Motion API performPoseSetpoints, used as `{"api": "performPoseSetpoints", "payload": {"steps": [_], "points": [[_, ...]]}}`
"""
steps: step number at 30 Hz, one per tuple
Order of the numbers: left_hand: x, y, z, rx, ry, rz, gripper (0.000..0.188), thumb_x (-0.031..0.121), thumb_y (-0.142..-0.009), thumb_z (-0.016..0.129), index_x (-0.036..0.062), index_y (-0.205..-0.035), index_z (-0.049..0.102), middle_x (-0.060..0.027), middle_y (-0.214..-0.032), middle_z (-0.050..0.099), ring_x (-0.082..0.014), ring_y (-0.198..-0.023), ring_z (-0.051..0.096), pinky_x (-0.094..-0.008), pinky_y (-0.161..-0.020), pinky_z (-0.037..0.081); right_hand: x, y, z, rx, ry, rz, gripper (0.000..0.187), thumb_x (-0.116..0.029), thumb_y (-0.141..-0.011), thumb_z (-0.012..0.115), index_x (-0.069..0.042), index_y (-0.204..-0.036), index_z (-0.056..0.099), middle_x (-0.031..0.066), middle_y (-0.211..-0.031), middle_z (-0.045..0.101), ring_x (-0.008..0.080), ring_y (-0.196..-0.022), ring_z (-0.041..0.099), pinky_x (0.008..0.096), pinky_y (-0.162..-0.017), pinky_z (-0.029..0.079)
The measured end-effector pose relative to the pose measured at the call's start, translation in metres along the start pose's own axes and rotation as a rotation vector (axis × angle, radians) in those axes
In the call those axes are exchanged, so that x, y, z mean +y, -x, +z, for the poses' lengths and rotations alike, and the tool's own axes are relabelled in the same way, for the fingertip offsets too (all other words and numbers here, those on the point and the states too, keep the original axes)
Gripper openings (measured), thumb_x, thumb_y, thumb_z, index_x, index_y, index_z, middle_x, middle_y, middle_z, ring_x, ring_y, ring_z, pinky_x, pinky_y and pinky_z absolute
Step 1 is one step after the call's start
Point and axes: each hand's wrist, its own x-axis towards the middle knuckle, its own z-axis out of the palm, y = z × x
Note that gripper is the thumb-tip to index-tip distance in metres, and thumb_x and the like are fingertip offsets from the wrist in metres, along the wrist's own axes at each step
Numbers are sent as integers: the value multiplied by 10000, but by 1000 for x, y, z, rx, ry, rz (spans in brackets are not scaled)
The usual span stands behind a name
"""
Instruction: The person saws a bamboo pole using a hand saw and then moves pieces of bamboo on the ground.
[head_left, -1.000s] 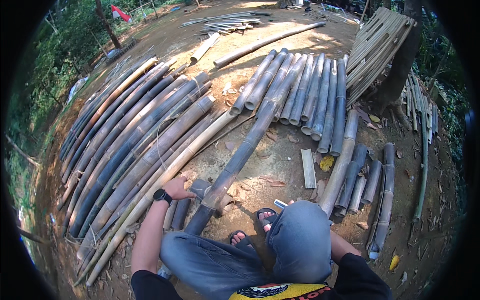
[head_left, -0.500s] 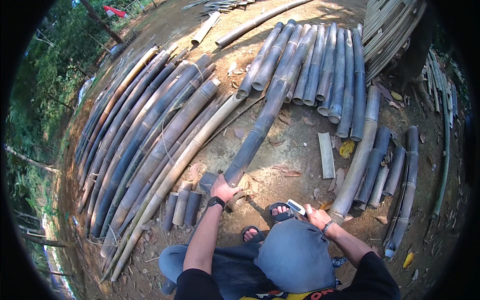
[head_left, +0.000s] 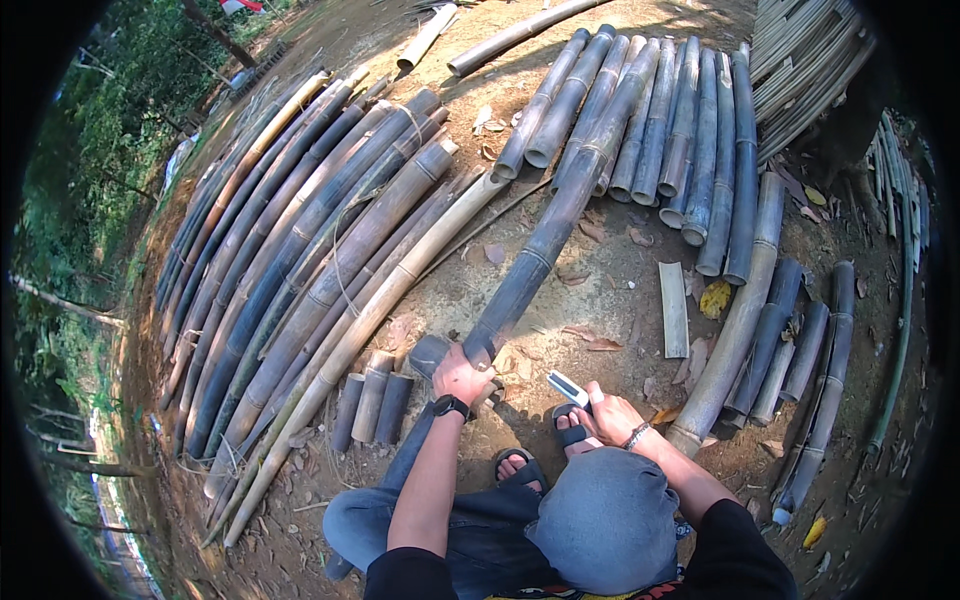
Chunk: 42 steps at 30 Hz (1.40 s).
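Note:
My left hand (head_left: 462, 377), with a black watch at the wrist, is closed on the near end of a long dark bamboo pole (head_left: 530, 262). The pole slants away from me to the upper right, its far part lying among other poles. Close by that end, a dark piece of bamboo (head_left: 428, 354) lies on the ground. My right hand (head_left: 607, 418) grips a short, flat tool (head_left: 568, 387) with a pale body and dark edges. Its kind is unclear. The tool points up and left, apart from the pole, above my sandalled foot.
A large bamboo stack (head_left: 300, 250) lies on the left. More cut poles (head_left: 705, 150) lie in a row at the back right. Short bamboo pieces (head_left: 372, 408) stand near my left knee. A split strip (head_left: 674, 310) and a thick pole (head_left: 738, 330) lie to my right.
My right hand has lifted the pale tool up and to the left, closer to the pole's near end. My left hand still grips the pole. The whole view has shifted slightly.

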Motion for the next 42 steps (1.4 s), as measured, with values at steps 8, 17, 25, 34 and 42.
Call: {"api": "performPoseSetpoints", "payload": {"steps": [8, 17, 25, 34, 42], "points": [[2, -6, -6, -75, -6, -33, 691, 489, -643, 785, 7, -1078, 552, -241, -1034, 668, -400, -959, 650, -473, -840, 524, -14, -21, 5, -12, 77, 91, 332, -307, -964, 527, -24, -1068, 389, 252, -734, 648, 466, -698, 637, 551, -631, 503], [3, -14, -19, -203, 43, -76, 682, 490, -628, 790, 5, -1056, 574, -245, -1015, 681, -400, -943, 661, -460, -835, 530, -18, -17, -10, -59, -50, 96, 356, -320, -960, 544, -15, -1063, 391, 245, -692, 639, 473, -703, 634, 539, -646, 504], [-1, 2, -1, -13, 10, -59, 654, 454, -617, 800, 11, -1062, 619, -244, -971, 695, -382, -932, 672, -442, -836, 533, -24, -8, -33, 210, -213, 21, 363, -249, -937, 598, -25, -1148, 406, 244, -681, 621, 466, -686, 634, 510, -611, 494], [-42, -38, -7, -18, 138, 226, 846, 431, -598, 845, 6, -1261, 537, -194, -1104, 646, -361, -998, 628, -416, -876, 505, 35, 20, -26, 335, -221, 238, 388, -242, -933, 604, -17, -1165, 390, 279, -763, 630, 473, -807, 643, 503, -695, 491], [9, -39, -2, -57, -65, -105, 794, 377, -591, 837, -4, -1233, 564, -195, -1062, 659, -350, -973, 647, -400, -852, 515, 48, 29, -18, 378, -264, 300, 377, -222, -930, 608, -18, -1155, 384, 280, -741, 621, 473, -805, 643, 498, -690, 484]]}}
